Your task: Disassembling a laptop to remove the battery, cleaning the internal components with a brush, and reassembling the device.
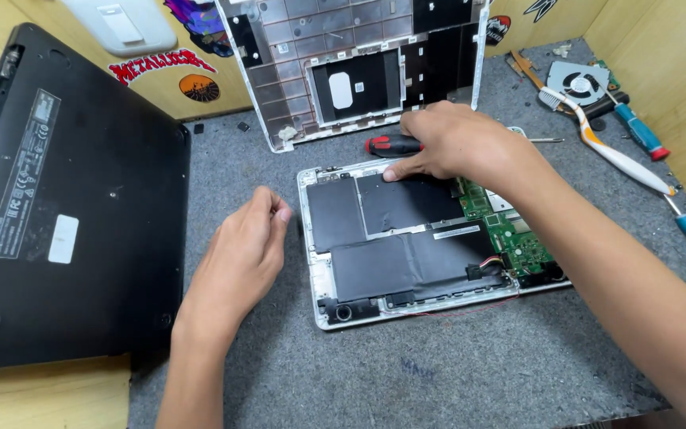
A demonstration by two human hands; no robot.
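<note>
The work surface is a grey felt mat [438, 365] on a wooden bench, with wooden walls behind and at the right.

In the middle of the mat lies an opened laptop [430, 238], its inside facing up. Its long axis runs from 9 o'clock to 3 o'clock, a little tilted, with the right end lower. The flat black battery [395, 230] fills its left part; the green board [510, 238] is at its right.

The right hand [454, 143] is the nearer one. It rests on the far edge of the laptop, at 12 o'clock from the battery. The thumb and fingertips press down on the top edge of the battery, and the fingers are curled close together. The forearm comes in from 5 o'clock and crosses over the board. A screwdriver [391, 144] with a red and black handle lies just beside this hand, at its 9 o'clock; I cannot tell whether the hand touches it.

The left hand [240, 254] is at 9 o'clock from the laptop, just beside its left edge but apart from it. Its fingers are loosely bent inwards and hold nothing; the wrist comes from 6 o'clock.

At 12 o'clock, the removed cover [359, 71] leans against the wall. At 9 o'clock a black laptop [65, 206] lies bottom up. At 2 o'clock there are a fan [577, 83], a toothbrush [613, 147] and blue-handled tools [637, 131].
</note>
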